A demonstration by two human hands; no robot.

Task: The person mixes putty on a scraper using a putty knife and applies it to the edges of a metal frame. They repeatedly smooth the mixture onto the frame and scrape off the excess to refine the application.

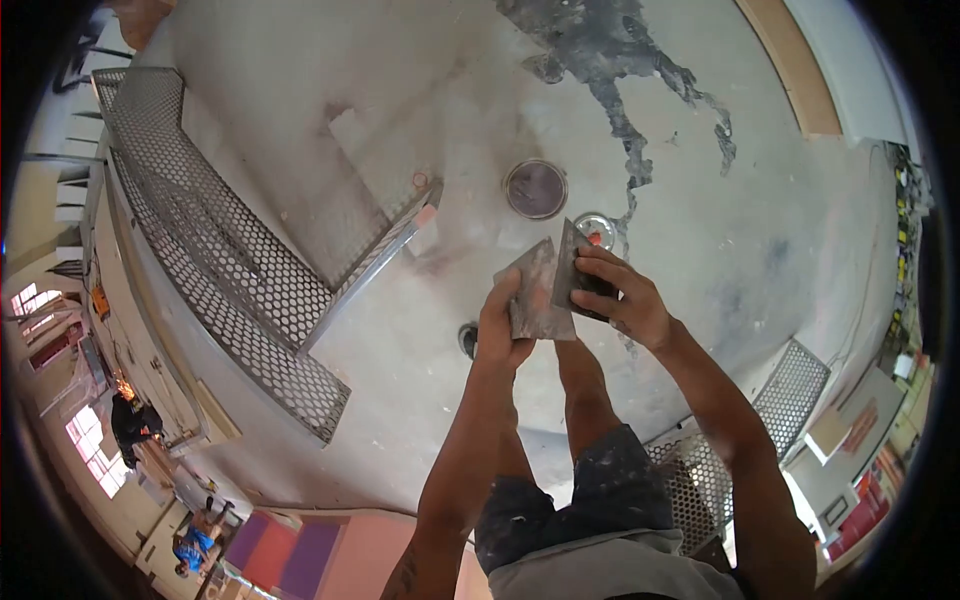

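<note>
My left hand (502,318) is closed around a flat grey putty spreader (540,290), whose face carries pinkish-brown smears. A second, darker putty spreader (568,268) is gripped in my right hand (622,297), fingers spread across its back. The two blades are held close together, edges facing each other, in front of my body. Just beyond them a round tin (536,189) with a greyish-purple top stands on the grey surface. Partly behind the right spreader lies a shiny round lid (596,230) holding some red paste.
Perforated metal panels (230,230) rise at the left, with a metal-edged bar (370,262) jutting inward. Another perforated panel (792,385) is at lower right. Dark patches (625,130) mark the floor ahead. Sparks fly near a person (133,425) at far left; another person (195,545) is below.
</note>
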